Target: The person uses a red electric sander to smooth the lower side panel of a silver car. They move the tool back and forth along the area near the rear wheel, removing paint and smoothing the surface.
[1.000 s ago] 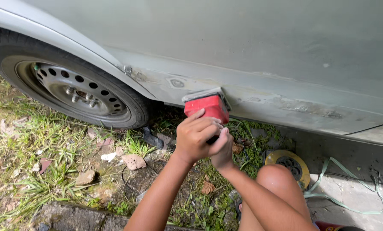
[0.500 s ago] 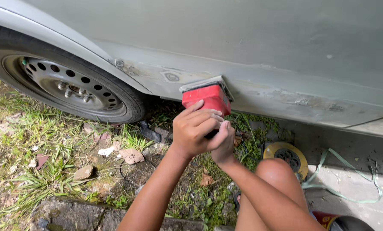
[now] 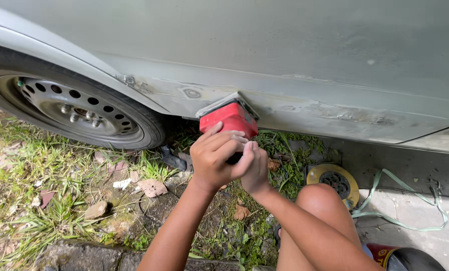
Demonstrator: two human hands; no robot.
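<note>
A: Hands?
B: Left hand [image 3: 215,156] and right hand [image 3: 256,170], both grip clenched on red sander [image 3: 229,118].
A: Where's it?
B: Pad flat against the grey car's lower sill [image 3: 305,108], just right of the rear wheel [image 3: 74,108]. Yellow disc [image 3: 333,180] on the ground nearby.

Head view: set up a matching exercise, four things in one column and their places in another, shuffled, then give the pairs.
Things:
1. red sander
2. wheel
3. yellow disc
4. green strap

Places:
A. on the ground just right of the knee
B. trailing over the concrete at far right
C. at left, under the wheel arch
D. pressed against the lower edge of the car body, both hands on it

Pairs: 1-D, 2-C, 3-A, 4-B
</note>
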